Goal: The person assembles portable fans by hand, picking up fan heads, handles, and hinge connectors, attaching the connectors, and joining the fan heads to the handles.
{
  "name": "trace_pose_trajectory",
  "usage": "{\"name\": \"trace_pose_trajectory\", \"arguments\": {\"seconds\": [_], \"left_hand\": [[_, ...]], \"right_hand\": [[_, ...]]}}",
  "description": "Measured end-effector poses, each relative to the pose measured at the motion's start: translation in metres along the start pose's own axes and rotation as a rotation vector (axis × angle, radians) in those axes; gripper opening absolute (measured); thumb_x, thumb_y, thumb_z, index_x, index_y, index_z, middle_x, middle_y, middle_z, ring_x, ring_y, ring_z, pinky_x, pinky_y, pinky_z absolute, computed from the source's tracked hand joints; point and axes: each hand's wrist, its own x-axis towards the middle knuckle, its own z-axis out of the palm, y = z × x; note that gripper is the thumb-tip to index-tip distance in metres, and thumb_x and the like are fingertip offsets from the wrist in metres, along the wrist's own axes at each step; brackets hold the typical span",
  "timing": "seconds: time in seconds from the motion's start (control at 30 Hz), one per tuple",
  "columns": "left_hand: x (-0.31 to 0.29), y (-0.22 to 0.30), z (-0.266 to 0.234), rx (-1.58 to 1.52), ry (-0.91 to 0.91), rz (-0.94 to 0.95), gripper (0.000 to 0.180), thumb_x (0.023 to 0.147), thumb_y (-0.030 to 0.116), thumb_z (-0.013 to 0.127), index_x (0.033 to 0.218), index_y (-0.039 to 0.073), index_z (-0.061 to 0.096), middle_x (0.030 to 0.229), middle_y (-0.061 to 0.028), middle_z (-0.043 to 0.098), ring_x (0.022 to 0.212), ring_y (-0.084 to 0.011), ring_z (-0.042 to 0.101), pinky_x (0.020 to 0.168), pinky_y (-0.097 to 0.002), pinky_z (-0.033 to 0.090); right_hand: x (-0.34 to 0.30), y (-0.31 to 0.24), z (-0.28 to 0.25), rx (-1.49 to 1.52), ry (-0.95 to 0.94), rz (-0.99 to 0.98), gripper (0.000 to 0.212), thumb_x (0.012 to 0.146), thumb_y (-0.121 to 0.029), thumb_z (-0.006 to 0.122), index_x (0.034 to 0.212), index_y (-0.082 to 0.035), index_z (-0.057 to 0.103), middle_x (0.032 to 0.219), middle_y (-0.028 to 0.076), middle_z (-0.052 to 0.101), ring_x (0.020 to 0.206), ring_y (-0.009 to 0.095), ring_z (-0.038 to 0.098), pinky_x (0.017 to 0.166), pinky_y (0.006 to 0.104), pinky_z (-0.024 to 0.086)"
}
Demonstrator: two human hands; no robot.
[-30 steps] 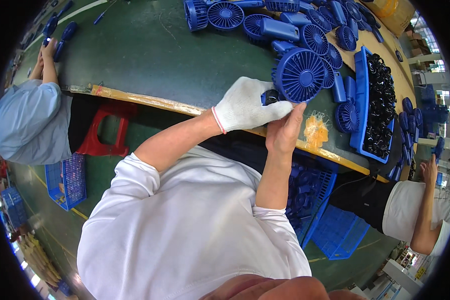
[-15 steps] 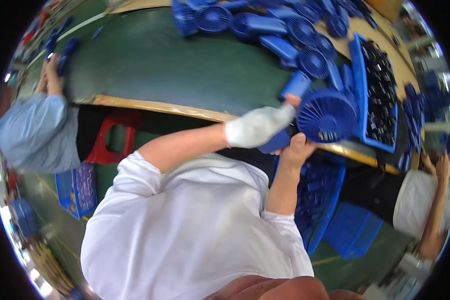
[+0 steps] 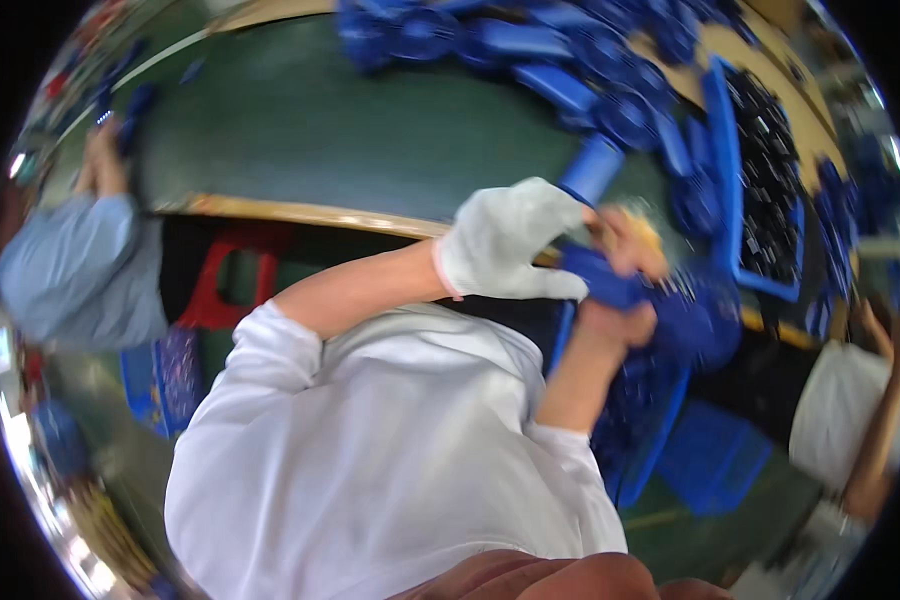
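Note:
A blue handheld fan (image 3: 692,318) is held at the table's near edge, its round head blurred and turned to the right. My right hand (image 3: 615,325), bare, is closed around the fan near where handle and head meet. My left hand (image 3: 515,240) wears a white glove with bare fingertips. Its thumb and fingers straddle the fan's handle from the left, and the fingers are smeared by motion. Something yellowish shows at those fingertips, too blurred to name. Just beyond lies another blue fan's handle (image 3: 593,168) on the green table.
Several blue fans (image 3: 625,115) lie heaped along the far side. A blue tray (image 3: 727,180) of small black parts stands at the right. Blue crates (image 3: 710,460) sit below the table, and a red stool (image 3: 210,290) at left. Co-workers sit on both sides.
The fan has moved down and right, and its head has tilted away from facing me. My left hand has opened its thumb wide around the handle.

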Motion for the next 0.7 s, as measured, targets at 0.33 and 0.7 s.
{"name": "trace_pose_trajectory", "arguments": {"seconds": [0.33,0.7], "left_hand": [[0.013,-0.188,-0.213,1.229,0.098,-0.273,0.036,0.077,0.020,0.065,0.110,0.006,0.060,0.110,-0.0184,0.062,0.104,-0.0351,0.057,0.090,-0.0425,0.047],[0.036,-0.165,-0.204,0.896,-0.556,-0.129,0.047,0.063,0.028,0.080,0.101,0.008,0.062,0.095,-0.0108,0.061,0.095,-0.0311,0.057,0.083,-0.0413,0.046]], "right_hand": [[-0.186,-0.069,-0.078,-0.153,1.055,0.603,0.018,0.089,-0.020,0.062,0.094,-0.004,0.056,0.075,0.008,0.055,0.070,0.023,0.057,0.070,0.0387,0.048],[-0.158,-0.070,-0.041,-0.971,1.299,0.404,0.019,0.086,-0.009,0.066,0.100,0.003,0.059,0.076,0.001,0.058,0.056,0.007,0.050,0.048,0.0209,0.040]]}}
